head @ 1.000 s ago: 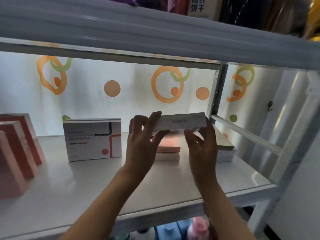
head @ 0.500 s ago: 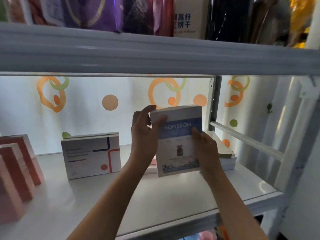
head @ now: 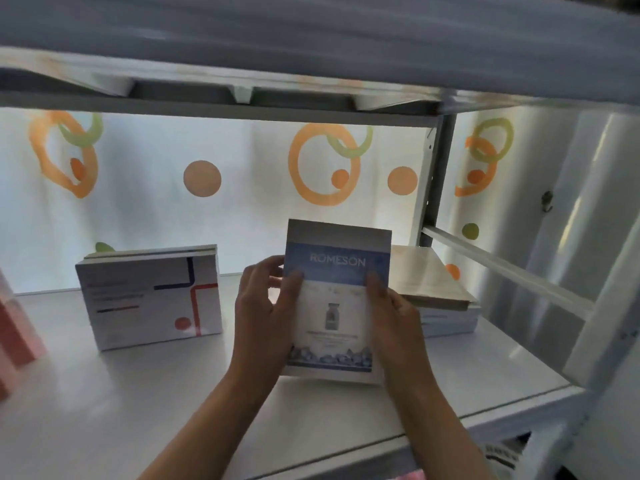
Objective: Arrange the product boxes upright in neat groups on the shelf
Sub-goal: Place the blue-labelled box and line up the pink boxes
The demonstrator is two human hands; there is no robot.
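Observation:
A white and blue box marked ROMESON stands upright near the middle of the white shelf, its printed face towards me and its lower edge at the shelf surface. My left hand grips its left side, thumb on the front. Its right side is held by my right hand. A white box with red and blue lines stands upright to the left. Behind the right hand lies a flat stack of boxes.
Pink boxes stand at the far left edge. The upper shelf hangs low overhead. A grey upright post and a white rail bound the right side. The back panel carries orange and green rings.
The ROMESON box went from lying flat in the air to upright, then came down to the shelf surface. Both hands slid lower along its sides.

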